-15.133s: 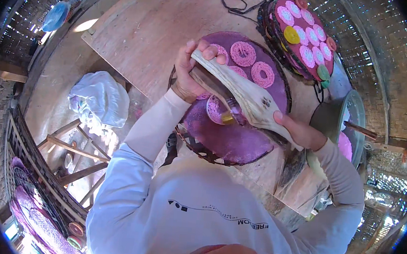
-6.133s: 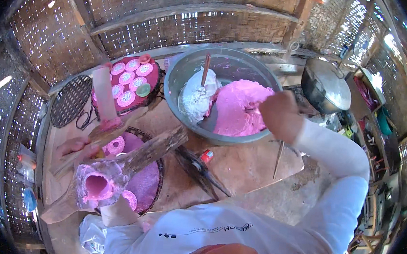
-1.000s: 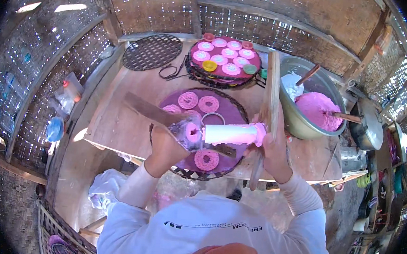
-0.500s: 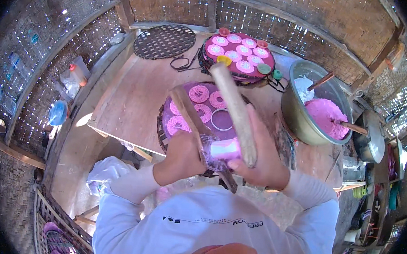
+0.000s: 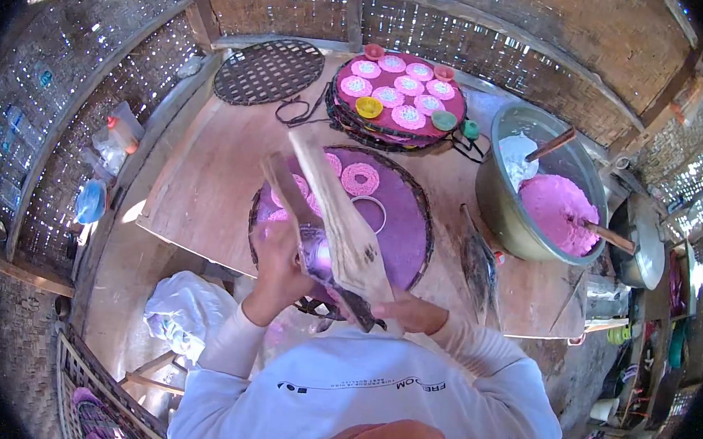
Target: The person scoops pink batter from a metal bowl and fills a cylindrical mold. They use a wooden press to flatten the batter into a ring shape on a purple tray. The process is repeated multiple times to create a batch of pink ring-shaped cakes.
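Over the near purple round tray (image 5: 403,244) I hold a two-part wooden hand press, tilted, with a pale bar (image 5: 332,210) and a darker bar (image 5: 284,181) close together. My left hand (image 5: 278,255) is wrapped round the darker part. My right hand (image 5: 414,312) grips the near end of the pale bar. A bright pinkish patch shows between the two bars, but most of the middle is hidden. Several lacy pink dough rings (image 5: 360,180) lie on the tray, some partly behind the press. A thin white ring (image 5: 384,214) rests beside them.
At the back, a stacked tray (image 5: 411,88) carries pink-and-white rounds and small coloured cups. An open-weave round tray (image 5: 271,71) lies left of it. A large metal basin (image 5: 524,233) holds pink dough (image 5: 551,202), white dough and wooden sticks. A dark split husk (image 5: 479,271) lies near it.
The pale bar has come closer to the darker one, covering the whitish-pink cylinder between them. My right hand has shifted down to the pale bar's near end. The view has shifted slightly.
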`<state>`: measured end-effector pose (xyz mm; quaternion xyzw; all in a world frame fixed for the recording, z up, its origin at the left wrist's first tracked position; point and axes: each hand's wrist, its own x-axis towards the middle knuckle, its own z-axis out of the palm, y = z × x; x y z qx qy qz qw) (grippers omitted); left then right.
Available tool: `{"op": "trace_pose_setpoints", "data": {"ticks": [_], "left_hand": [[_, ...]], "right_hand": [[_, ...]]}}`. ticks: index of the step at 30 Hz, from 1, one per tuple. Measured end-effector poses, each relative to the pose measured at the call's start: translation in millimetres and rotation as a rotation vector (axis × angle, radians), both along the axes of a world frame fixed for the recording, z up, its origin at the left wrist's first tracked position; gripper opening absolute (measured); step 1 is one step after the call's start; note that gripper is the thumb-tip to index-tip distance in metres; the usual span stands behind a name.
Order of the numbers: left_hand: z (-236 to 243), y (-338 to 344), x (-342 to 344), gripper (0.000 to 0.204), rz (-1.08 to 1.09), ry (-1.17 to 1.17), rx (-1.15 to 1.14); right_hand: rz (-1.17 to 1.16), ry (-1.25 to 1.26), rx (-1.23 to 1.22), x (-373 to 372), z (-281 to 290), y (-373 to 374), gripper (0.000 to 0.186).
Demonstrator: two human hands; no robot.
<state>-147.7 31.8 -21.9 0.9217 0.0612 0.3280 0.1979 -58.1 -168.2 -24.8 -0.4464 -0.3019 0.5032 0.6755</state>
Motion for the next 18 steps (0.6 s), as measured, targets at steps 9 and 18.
{"op": "trace_pose_setpoints", "data": {"ticks": [9, 18], "left_hand": [[-172.5, 31.7, -108.7, 0.045, 0.362, -0.317, -1.3], [-147.5, -59.6, -77.5, 0.039, 0.399, -0.074, -1.111]], "right_hand": [[-0.594, -0.577, -0.181, 122.5, -109.1, -13.4, 0.046], [-0.8, -0.239, 0.026, 158.6, -124.0, -14.2, 0.04]]}}
